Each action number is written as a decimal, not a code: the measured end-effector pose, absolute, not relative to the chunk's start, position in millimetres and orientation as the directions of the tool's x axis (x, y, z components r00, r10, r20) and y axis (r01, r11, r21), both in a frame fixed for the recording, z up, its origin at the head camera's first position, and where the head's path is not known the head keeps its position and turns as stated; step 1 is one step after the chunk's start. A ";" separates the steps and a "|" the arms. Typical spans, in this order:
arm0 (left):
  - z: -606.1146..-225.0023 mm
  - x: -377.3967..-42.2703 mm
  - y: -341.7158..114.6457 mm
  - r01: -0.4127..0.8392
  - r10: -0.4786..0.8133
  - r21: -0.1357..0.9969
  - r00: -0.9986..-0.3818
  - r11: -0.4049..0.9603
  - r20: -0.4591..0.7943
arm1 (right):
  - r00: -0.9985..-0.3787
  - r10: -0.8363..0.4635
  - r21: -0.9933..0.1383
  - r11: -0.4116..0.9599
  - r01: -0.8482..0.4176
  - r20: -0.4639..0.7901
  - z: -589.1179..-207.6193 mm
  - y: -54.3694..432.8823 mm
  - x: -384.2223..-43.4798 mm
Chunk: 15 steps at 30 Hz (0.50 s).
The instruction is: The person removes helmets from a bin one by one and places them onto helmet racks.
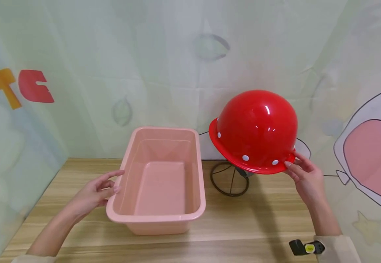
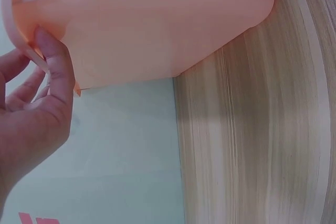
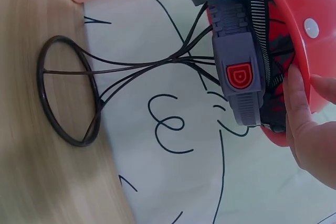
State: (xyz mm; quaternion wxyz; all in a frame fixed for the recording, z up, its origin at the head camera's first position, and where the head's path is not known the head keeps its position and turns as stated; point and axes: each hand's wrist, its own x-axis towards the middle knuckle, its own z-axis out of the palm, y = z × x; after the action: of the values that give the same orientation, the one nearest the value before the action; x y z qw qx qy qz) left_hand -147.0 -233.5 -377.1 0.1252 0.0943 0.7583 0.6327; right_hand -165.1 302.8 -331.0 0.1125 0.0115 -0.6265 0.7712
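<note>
A pink plastic basin [image 1: 156,218] stands on the wooden table, and nothing is seen inside it in the head view. My left hand [image 1: 92,195] pinches its left rim between thumb and fingers, also shown in the left wrist view. To the right, a red hard hat [image 1: 259,128] with white rivets sits tilted over a dark wire stand [image 1: 230,195]. My right hand [image 1: 307,179] pinches the hat's brim at the right, thumb outside and fingers under the edge. The right wrist view shows the grey adjusting strap [image 3: 239,61] with its red button inside the hat.
The wooden table [image 1: 236,233] reaches back to a pale printed curtain [image 1: 164,73], which also hangs at both sides. The stand's round wire base [image 3: 42,87] rests on the table close to the basin's right side. A small black device [image 1: 307,248] is on my right wrist.
</note>
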 end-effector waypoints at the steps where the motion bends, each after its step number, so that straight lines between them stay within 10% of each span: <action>1: -377.2 -147.0 -233.6 -0.015 0.301 0.983 -0.951 0.183 -0.070 | -0.975 0.160 -0.965 -0.185 -0.185 0.156 -329.2 302.2 -165.9; 15: -377.0 -146.3 -232.0 -0.017 0.293 0.981 -0.953 0.194 -0.074 | -0.984 0.136 -0.968 -0.207 -0.144 0.117 -327.9 298.2 -168.6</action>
State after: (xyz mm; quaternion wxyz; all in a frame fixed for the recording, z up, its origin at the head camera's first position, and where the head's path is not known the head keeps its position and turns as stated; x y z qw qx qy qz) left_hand -146.3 -232.0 -377.0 0.1233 0.0906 0.7628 0.6283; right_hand -168.6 298.2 -327.9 0.0900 0.0034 -0.6232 0.7769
